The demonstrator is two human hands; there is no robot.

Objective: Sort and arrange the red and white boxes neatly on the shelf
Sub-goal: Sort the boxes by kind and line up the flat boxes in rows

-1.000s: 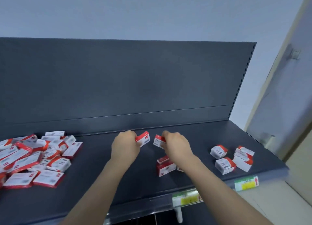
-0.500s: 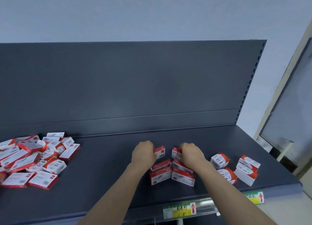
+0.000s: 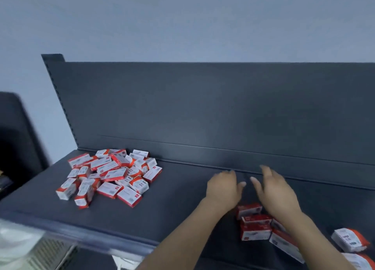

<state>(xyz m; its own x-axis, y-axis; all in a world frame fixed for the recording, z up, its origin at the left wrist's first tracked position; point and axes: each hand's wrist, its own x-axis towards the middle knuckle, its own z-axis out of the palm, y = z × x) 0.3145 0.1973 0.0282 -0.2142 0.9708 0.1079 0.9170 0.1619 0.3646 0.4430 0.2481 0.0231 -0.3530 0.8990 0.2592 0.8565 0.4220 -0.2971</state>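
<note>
A heap of red and white boxes (image 3: 113,176) lies jumbled on the left part of the dark grey shelf (image 3: 182,213). It reaches back to the foot of the back panel (image 3: 203,107), with the boxes tilted and overlapping at every angle. Well apart from it, toward the right, a small stack of boxes (image 3: 255,227) stands close together near the front, red faces toward the camera. The right forearm partly hides the stack, so how many it holds cannot be told. Farther right, at the frame's edge, two more boxes (image 3: 350,239) lie apart from the stack. Both hands hover over bare shelf just behind the stack. The left hand (image 3: 223,187) has its fingers relaxed and grasps nothing. The right hand (image 3: 274,192) is likewise released, its fingers extended toward the back panel. Both hands are blurred. The back panel rises as a plain dark sheet with a perforated upright (image 3: 60,99) at its left end. A lighter rail (image 3: 81,232) runs along the shelf's front edge. Behind is a pale blue-grey wall (image 3: 182,22), and a dark bulky shape (image 3: 16,138) stands left of the shelf, too blurred to identify.
</note>
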